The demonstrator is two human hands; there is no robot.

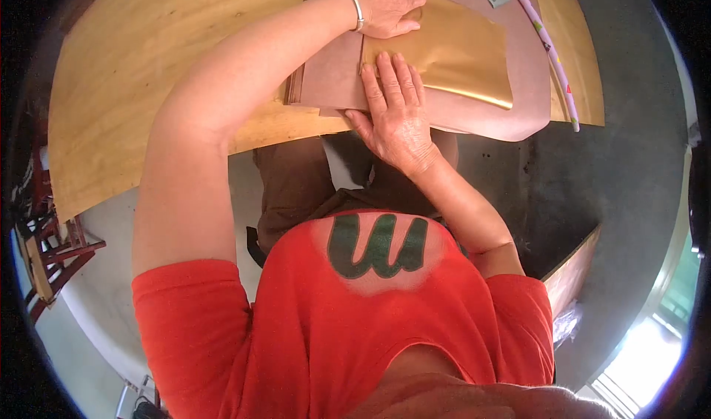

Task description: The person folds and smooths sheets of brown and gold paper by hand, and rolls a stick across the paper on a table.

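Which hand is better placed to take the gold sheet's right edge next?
Likely the right hand: it lies open on the gold sheet at its near-left corner, its arm on the right. The left hand is near the far-left corner.

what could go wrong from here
The gold sheet might crease or slip, with the left hand and right hand both on it. The pink paper beneath seems to overhang the front of the table, so a bump could shift it. The stick, its near end at that edge, might roll off.
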